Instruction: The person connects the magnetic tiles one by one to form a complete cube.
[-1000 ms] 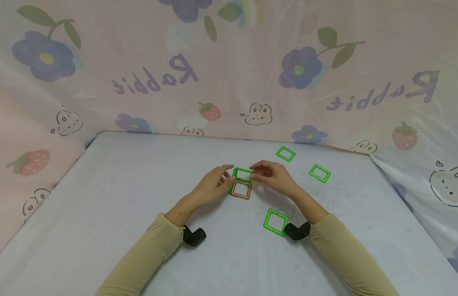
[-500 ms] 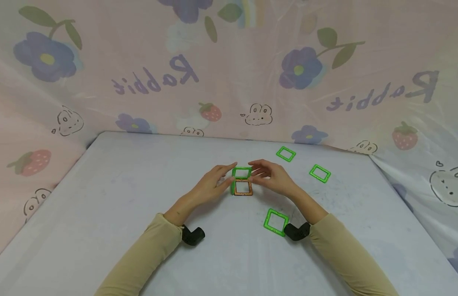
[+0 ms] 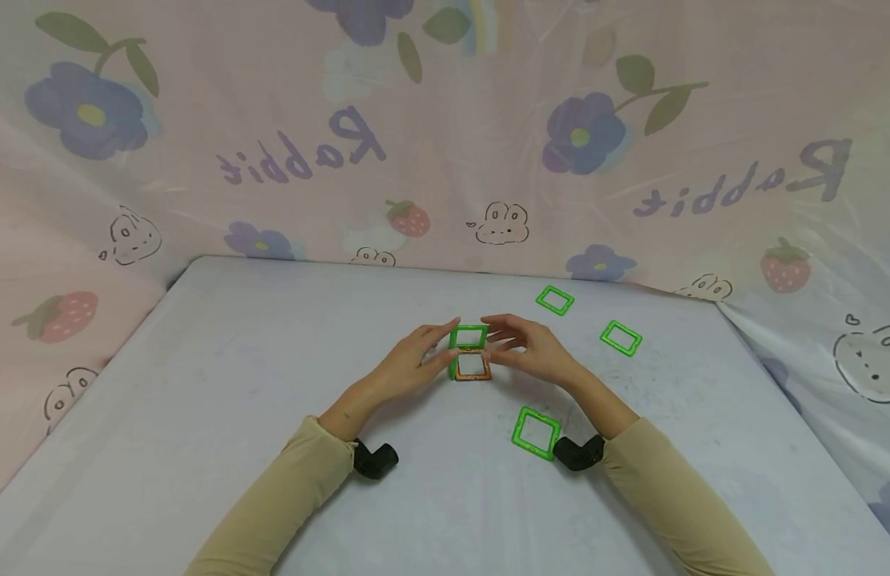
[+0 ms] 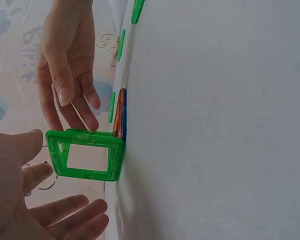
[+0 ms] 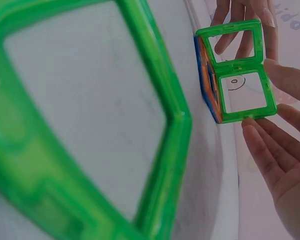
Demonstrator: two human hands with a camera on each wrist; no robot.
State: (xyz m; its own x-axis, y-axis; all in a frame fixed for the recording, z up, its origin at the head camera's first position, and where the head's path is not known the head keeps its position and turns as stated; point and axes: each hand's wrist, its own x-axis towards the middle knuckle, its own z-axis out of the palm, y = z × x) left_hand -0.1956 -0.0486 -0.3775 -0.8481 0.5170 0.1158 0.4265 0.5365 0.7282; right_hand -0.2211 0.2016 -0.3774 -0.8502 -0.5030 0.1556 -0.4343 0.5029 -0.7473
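In the head view two green magnetic tile frames stand upright, the back one (image 3: 469, 337) and the left one (image 3: 453, 366) meeting at a corner. An orange magnetic tile (image 3: 472, 378) lies flat in front of the back one. A blue layer (image 5: 207, 97) shows beneath the orange in the right wrist view. My left hand (image 3: 405, 360) is at the left side of the frames, fingers extended and spread, thumb near the front of the left one. On the other side, my right hand (image 3: 532, 348) has its loosely bent fingertips right at the back frame's edge.
One loose green frame (image 3: 516, 428) lies in front, close to the black wrist device (image 3: 578, 454) on the right arm. Two more green frames, one farther back (image 3: 568, 302) and one to the right (image 3: 621, 350), lie on the white table (image 3: 236, 400). A patterned curtain (image 3: 445, 144) rises behind.
The orange tile and upright frames have turned slightly to sit squarer to the view, then stayed nearly still. My left fingers have straightened a little, and both hands remain beside the frames.
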